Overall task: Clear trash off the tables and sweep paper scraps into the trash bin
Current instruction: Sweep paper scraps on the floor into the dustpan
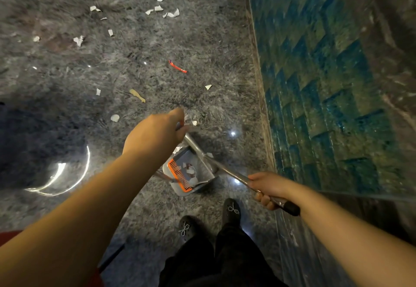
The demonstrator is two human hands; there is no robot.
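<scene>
I look down at a shiny grey stone floor [67, 106]. My right hand [269, 189] is curled tight around a long silver metal pole with a black grip at its end [234, 177]. My left hand [157, 132] reaches forward and its fingers wrap around the top of another silver metal handle [191, 139]. That handle goes down to a grey plastic dustpan with an orange comb edge [191, 174]. The dustpan sits just in front of my feet, between my two arms. A few white paper bits [190, 169] lie inside it.

More torn white paper scraps [157, 7] are spread on the floor well ahead of me. Some lie closer, like one small white piece [114, 118] near my left hand. A red strip of wrapper [177, 66] lies in the middle of the floor, and a tan scrap [137, 95] lies nearer to me.

My black shoes with little sparkly bows [231, 210] stand below the dustpan. A blue and green tiled wall [326, 84] runs along my right side. Something red [13, 236] shows at the bottom left corner.
</scene>
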